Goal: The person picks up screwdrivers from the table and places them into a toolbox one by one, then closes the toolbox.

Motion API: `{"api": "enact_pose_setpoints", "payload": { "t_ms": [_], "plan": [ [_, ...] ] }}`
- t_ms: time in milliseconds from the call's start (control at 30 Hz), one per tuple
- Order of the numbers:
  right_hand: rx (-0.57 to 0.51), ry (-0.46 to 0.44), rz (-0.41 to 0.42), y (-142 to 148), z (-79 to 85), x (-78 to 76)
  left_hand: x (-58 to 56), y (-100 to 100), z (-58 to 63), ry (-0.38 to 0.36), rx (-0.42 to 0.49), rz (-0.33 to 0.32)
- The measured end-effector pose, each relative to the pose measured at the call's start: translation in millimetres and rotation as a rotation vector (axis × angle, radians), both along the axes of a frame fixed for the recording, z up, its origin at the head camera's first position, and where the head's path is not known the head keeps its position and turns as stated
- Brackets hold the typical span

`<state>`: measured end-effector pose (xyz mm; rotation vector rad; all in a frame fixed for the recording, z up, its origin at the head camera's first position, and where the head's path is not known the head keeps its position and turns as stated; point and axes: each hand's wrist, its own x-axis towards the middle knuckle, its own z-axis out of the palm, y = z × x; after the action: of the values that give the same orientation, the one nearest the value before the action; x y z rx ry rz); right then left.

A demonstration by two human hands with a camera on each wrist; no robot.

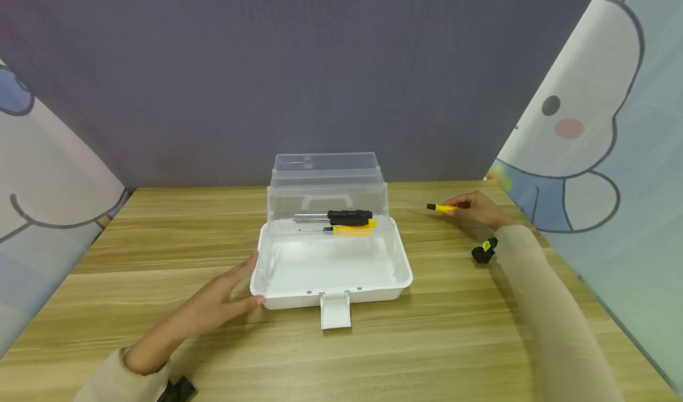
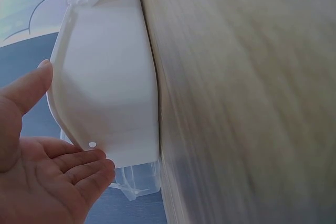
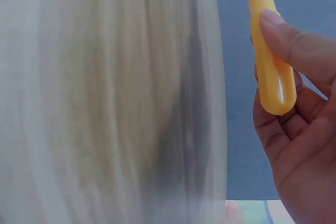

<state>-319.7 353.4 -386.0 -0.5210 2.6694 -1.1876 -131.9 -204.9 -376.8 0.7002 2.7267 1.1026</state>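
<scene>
My right hand [image 1: 476,208] pinches a yellow-handled screwdriver [image 1: 443,208] between thumb and fingers, right of the box. The right wrist view shows its yellow handle [image 3: 270,56] with a black collar; the tip lies outside that view. A white plastic toolbox [image 1: 331,271] sits in the middle with its clear lid [image 1: 326,182] raised at the back. Along its back edge lie several screwdrivers, among them a black-handled one [image 1: 349,219] and a yellow-handled one [image 1: 349,230]. My left hand [image 1: 213,304] touches the box's left end, fingers extended and thumb at the front corner.
On the front of the box a white latch [image 1: 335,312] hangs down. The wood-grain table [image 1: 453,343] reaches back to a grey-purple wall [image 1: 331,64]. Cartoon-printed curtains [image 1: 587,123] close in both sides. A small black device [image 1: 484,251] is beside the right sleeve.
</scene>
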Motion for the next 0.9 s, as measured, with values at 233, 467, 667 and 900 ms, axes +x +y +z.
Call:
{"api": "enact_pose_setpoints", "payload": {
  "t_ms": [233, 467, 667, 900],
  "plan": [
    [0.022, 0.044, -0.030, -7, 7.0, 7.2, 1.1, 1, -0.5, -0.023, -0.007, 0.006],
    [0.062, 0.068, -0.033, -16, 20.7, 8.5, 0.9, 2, 2.0, -0.026, 0.004, 0.002],
    [0.026, 0.072, -0.012, -20, 33.4, 15.2, 1.5, 1, 1.1, -0.030, 0.013, 0.001],
    [0.064, 0.096, -0.034, -25, 46.5, 22.3, 1.0, 0, -0.7, 0.014, -0.026, 0.011]
  ]
}}
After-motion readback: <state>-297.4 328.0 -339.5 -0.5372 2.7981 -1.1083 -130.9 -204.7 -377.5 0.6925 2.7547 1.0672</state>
